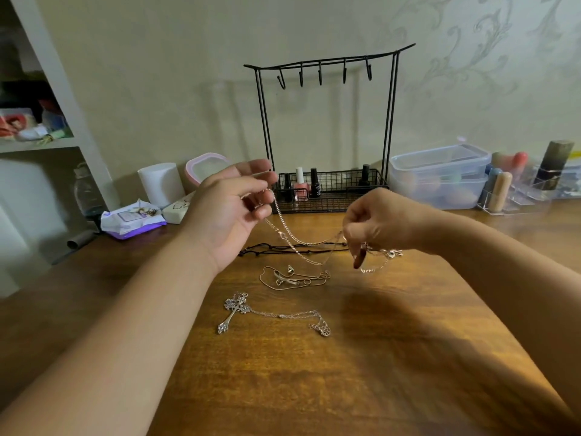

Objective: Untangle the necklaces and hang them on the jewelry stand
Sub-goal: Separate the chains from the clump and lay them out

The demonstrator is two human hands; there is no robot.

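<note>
- Head view: a wooden table (393,357) runs back to a pale patterned wall (157,73); white shelves (47,143) stand at 9 o'clock.
- Left hand (229,209), palm up, pinches one end of a gold chain (294,239) between curled fingers and thumb.
- That chain sags left to right toward 3 o'clock, where the right hand (380,225) grips its other end in curled fingers.
- Below lie a black cord (267,248), a thin gold necklace (292,278) in a loose heap, and a cross necklace (235,311), its cross pointing to 7 o'clock.
- At 12 o'clock the black stand (327,62) has five bare hooks; its wire basket (342,196) holds polish bottles (301,184).
- At 2 o'clock, stacked clear tubs (440,171); contents blurred.
</note>
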